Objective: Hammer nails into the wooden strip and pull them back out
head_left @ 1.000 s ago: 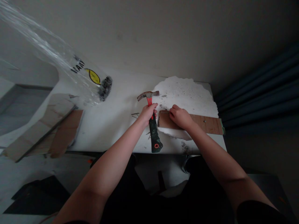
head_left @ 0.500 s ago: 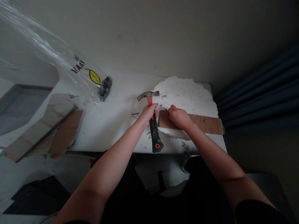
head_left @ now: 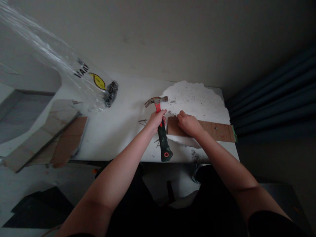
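My left hand (head_left: 156, 120) is wrapped round the upper grip of a claw hammer (head_left: 163, 141). Its rusty head points away from me, with a red neck below and a dark green handle reaching toward the table's near edge. To the right lies a brown wooden board (head_left: 217, 131) on a torn white sheet (head_left: 192, 95). My right hand (head_left: 189, 123) rests on the board near its left end, fingers closed in a pinch. Whatever they hold, if anything, is hidden. Thin nails (head_left: 142, 122) lie on the white table left of the hammer.
Clear plastic wrap (head_left: 96, 80) with a yellow mark stands at the table's back left. Board pieces (head_left: 70, 138) overhang the table's left front. Dark flat sheets (head_left: 40, 207) lie on the floor. A blue curtain (head_left: 276, 89) hangs at right, and a wall (head_left: 158, 39) rises behind.
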The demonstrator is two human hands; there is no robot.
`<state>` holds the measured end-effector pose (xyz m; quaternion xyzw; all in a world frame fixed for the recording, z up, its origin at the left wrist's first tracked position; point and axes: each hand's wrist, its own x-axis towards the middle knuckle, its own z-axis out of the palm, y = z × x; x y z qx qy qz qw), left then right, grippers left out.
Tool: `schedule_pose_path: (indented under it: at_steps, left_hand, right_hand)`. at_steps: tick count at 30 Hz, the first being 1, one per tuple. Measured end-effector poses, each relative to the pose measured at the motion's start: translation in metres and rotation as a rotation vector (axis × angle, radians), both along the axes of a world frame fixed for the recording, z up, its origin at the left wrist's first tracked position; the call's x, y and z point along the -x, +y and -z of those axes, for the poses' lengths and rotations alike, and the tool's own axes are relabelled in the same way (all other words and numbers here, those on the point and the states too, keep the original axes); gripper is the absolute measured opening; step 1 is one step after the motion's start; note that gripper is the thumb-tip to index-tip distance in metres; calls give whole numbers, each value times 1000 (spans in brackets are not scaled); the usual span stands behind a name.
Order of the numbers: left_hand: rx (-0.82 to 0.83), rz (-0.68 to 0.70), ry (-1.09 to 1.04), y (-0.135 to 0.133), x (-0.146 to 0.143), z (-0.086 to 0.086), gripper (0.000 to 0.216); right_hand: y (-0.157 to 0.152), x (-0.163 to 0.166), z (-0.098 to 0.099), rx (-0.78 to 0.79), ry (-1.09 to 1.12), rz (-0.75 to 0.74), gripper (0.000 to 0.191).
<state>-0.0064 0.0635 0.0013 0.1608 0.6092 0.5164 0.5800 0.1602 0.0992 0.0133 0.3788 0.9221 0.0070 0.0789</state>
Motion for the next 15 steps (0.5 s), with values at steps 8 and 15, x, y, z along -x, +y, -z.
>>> schedule_pose_path:
  at_steps: [8, 15]
  left_hand:
    - [-21, 11, -9, 2, 2, 5, 19]
    - [-9, 9, -21, 0, 0, -1, 19]
  right_hand:
    - [0, -2, -1, 20, -25, -21, 33]
    - [-4, 0, 2, 10, -30, 2, 31]
